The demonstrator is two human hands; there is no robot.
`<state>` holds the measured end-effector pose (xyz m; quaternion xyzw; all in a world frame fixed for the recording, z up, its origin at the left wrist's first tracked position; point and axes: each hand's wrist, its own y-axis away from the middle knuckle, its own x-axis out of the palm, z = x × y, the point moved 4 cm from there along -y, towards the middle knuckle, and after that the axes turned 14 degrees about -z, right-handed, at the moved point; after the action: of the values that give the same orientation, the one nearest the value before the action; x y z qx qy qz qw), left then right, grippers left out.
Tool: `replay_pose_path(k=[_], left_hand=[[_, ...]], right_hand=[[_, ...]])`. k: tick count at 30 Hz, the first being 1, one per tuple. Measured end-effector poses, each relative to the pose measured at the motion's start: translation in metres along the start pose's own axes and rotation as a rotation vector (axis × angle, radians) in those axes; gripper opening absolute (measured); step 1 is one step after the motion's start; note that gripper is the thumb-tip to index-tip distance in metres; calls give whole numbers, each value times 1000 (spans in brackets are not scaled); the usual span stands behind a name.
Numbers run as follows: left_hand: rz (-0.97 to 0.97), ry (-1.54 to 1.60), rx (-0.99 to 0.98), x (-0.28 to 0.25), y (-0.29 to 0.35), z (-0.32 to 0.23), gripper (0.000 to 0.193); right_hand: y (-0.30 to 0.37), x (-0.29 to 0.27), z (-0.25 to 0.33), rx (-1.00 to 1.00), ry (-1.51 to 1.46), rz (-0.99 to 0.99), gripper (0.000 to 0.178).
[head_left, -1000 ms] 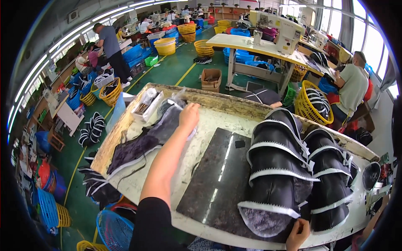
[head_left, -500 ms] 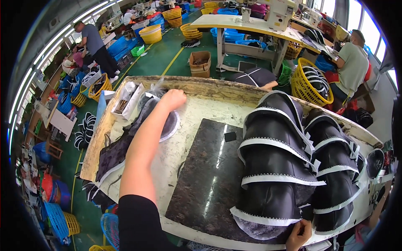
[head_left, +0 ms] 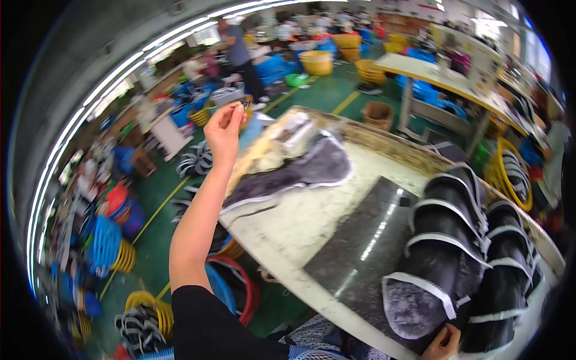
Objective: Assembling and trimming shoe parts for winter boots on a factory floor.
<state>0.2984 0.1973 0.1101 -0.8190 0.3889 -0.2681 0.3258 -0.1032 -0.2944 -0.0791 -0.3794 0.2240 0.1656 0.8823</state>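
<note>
My left hand (head_left: 223, 132) is raised beyond the table's left edge. Its fingertips pinch a tiny dark item (head_left: 245, 104) too small to name. At the near right, my right hand (head_left: 443, 343) has its fingers curled together beside the front of a stack of black, shiny curved pieces (head_left: 441, 237) with white zigzag-edged trim. Whether anything sits between those fingers is hidden. Grey fuzzy lining (head_left: 414, 309) shows on the front piece. A second similar stack (head_left: 504, 276) stands to its right. Lying toward the left of the table is a dark fuzzy piece with white edging (head_left: 282, 177).
The worn wooden-rimmed table (head_left: 282, 234) carries a dark glossy slab (head_left: 354, 252) under the near stack. A small white box (head_left: 294, 133) sits at the far left corner. Baskets, such as a yellow one (head_left: 509, 174), and a brown carton (head_left: 378, 115) stand on the floor around.
My left hand has left the table's far left corner and risen up and leftward, fingers pinched. The view has swung left. My right hand stays by the stack, where more fuzzy lining shows.
</note>
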Motion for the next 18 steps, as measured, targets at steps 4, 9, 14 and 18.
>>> replay_pose_path(k=[4, 9, 14, 18], left_hand=[[-168, -40, 181, -111, -45, -92, 15], [-364, -121, 310, -232, -65, -170, 22], [-470, -91, 408, -273, -71, -203, 21], [-539, -100, 447, -295, -75, -214, 18]], right_hand=[[2, 2, 2, 1, -116, 21, 13], [6, -4, 4, -85, -140, -60, 11], [9, -1, -5, -136, -147, -113, 11], [9, -2, -5, -165, -153, -100, 12]])
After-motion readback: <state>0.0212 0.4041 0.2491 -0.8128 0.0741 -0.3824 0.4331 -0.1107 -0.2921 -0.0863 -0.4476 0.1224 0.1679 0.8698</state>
